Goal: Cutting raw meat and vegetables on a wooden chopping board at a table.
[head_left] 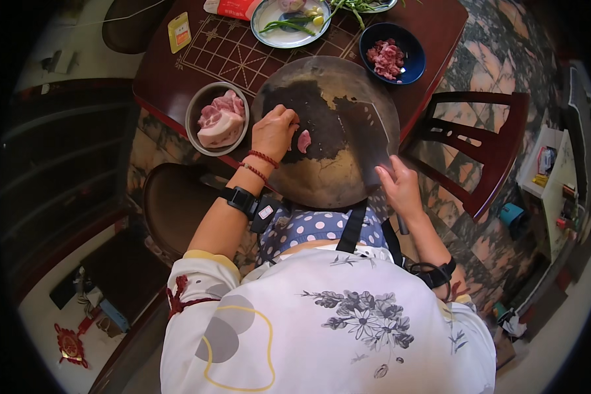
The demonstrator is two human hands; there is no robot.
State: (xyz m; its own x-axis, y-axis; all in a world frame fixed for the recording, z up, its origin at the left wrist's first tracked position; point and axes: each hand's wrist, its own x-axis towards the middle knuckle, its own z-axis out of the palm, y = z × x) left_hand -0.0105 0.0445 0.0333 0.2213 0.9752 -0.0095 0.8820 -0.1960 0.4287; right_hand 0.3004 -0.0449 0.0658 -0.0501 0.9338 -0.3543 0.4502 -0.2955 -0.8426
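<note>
A round chopping board [320, 184] with a dark, wet-looking middle lies before me. My left hand [274, 129] is over its left part, fingers bent together; whether they pinch anything is hidden. Just right of those fingertips, a small slice of raw meat [304, 141] rests on the board. My right hand [402, 187] grips a cleaver [369, 135], its broad blade over the board's right side. Left of the board, a metal bowl [190, 129] holds a large piece of raw pork [221, 128]. At the far right, cut meat [387, 58] sits in a dark blue bowl [417, 64].
Beyond the board, a plate [271, 38] carries green peppers, garlic and an onion-like bulb. Another plate with green vegetables [357, 7], a red packet [234, 7] and a yellow packet [179, 32] share the dark red table [160, 74]. A wooden chair [492, 152] stands at right, a stool [177, 207] at left.
</note>
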